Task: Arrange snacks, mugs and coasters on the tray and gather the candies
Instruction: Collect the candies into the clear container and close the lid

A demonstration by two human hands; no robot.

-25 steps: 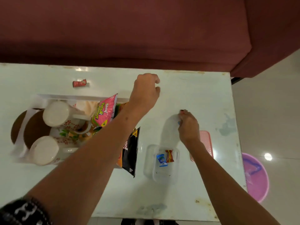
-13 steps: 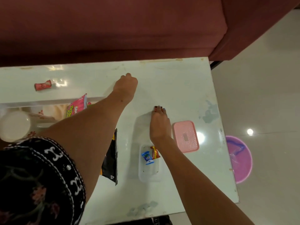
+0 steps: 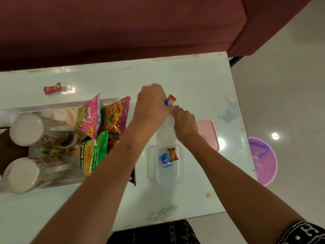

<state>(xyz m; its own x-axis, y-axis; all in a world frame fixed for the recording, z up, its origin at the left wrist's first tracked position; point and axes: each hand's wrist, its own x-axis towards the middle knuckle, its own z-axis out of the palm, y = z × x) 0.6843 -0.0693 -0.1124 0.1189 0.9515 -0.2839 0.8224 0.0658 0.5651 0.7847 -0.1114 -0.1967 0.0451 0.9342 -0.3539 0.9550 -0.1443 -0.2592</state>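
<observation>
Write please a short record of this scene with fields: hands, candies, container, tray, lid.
left hand: left hand shut on wrapped candies
right hand: right hand meets the left, grip unclear
container: clear container, open, holds blue candy and red candy
loose candy: pink candy on table, far left
tray: tray holds two mugs, snack packets
lid: pink lid right of container
</observation>
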